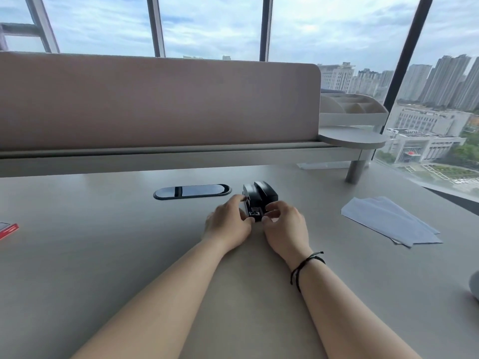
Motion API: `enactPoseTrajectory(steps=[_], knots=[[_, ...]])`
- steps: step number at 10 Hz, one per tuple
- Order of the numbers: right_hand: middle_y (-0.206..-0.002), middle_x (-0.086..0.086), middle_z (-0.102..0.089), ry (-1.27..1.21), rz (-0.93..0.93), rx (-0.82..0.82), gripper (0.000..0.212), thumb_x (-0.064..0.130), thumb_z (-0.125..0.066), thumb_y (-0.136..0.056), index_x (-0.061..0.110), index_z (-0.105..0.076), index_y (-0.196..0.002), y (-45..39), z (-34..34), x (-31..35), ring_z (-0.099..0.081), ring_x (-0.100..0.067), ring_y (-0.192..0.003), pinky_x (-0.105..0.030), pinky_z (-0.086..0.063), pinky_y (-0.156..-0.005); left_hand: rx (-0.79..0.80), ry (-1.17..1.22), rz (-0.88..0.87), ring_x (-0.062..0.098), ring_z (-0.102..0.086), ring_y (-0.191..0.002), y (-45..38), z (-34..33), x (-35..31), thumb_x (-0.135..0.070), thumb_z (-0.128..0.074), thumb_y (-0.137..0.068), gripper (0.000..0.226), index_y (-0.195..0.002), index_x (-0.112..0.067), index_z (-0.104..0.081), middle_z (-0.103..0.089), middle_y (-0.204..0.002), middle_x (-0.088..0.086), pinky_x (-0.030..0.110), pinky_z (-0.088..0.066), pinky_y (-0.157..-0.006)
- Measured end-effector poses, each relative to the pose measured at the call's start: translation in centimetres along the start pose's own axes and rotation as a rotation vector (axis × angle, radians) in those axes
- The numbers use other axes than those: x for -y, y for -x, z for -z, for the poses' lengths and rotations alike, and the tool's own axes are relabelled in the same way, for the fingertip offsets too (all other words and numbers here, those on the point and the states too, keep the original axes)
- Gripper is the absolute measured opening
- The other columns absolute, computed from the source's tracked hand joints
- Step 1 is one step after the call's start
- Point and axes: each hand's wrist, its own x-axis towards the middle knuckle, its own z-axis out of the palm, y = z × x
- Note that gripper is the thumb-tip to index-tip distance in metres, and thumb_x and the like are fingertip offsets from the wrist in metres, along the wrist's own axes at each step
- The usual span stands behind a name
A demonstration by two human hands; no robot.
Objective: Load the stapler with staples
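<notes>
A black stapler lies on the grey desk in the middle, its near end pointing at me. My left hand grips its left side with thumb and fingers. My right hand pinches the stapler's near right end, fingers curled. The metal staple channel shows between my fingertips. I cannot tell whether staples lie in it. A red staple box sits at the far left edge of the desk.
A black oval cable port is set into the desk behind my left hand. White paper sheets lie to the right. A pink divider panel and a round shelf with a tray stand behind.
</notes>
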Motion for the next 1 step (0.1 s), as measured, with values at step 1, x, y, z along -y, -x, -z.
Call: enactPoseTrajectory(steps=[1], knots=[[-0.093,0.0,-0.076,-0.024,0.001,0.015,0.019,0.017,-0.067,-0.084,0.015,-0.072,-0.103,0.68,0.58,0.53,-0.067,-0.022,-0.09,-0.023,-0.04,-0.071,0.062,0.11,-0.028,0.02,-0.064,-0.088,0.39,0.09,0.44,-0.023,-0.064,-0.079,0.061,-0.138,-0.029,-0.047,-0.072,-0.091,-0.014,0.044,-0.054,-0.093]])
